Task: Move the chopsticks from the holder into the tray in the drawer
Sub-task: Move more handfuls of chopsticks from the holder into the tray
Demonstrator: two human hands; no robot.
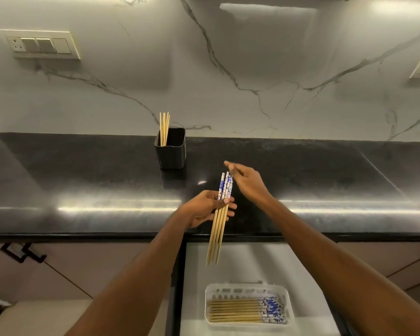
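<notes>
Pointing tips-down over drawer (252, 263), chopstick bundle (218, 229) is gripped mid-shaft by left hand (204, 209); right hand (247, 183) is held loose, empty, beside patterned tops. Tray (290, 309) is seen below, nearer body; stored chopsticks (235, 310) are laid crosswise, so quarter-turn is judged needed.

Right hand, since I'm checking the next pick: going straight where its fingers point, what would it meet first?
Probably the black holder on the counter; the right hand points forward and left toward its near right side, nothing between, though depth is unclear.
</notes>
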